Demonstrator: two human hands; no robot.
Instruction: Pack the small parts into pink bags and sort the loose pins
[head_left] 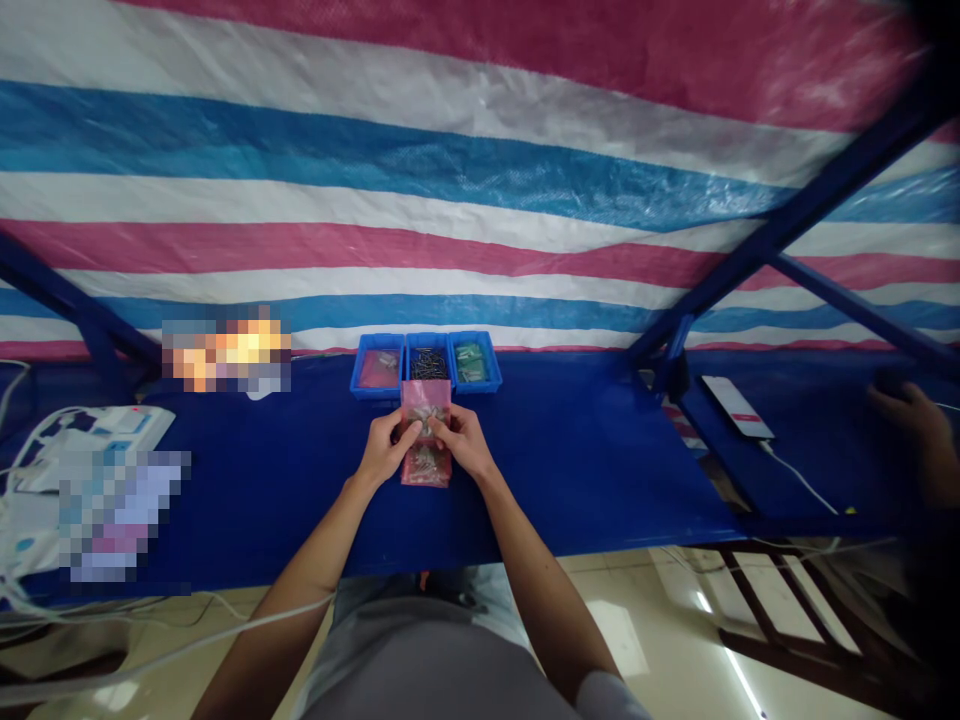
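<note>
My left hand (pixel 385 446) and my right hand (pixel 463 440) both pinch a small pink see-through bag (pixel 425 402) with small metal parts inside, held just above the blue table (pixel 585 460). A second pink bag (pixel 425 466) with similar parts lies flat on the table between my wrists. Behind the bags stand three small blue bins in a row: the left bin (pixel 379 366) holds pinkish bags, the middle bin (pixel 428 362) dark small parts, the right bin (pixel 472 362) green bags.
A striped pink, white and blue tarp hangs behind the table. White fabric and cables (pixel 45 470) lie at the left. On a neighbouring table at the right lies a phone (pixel 736 406) with a cable; another person's hand (pixel 911 415) rests there. Blue frame bars (pixel 780 235) cross at right.
</note>
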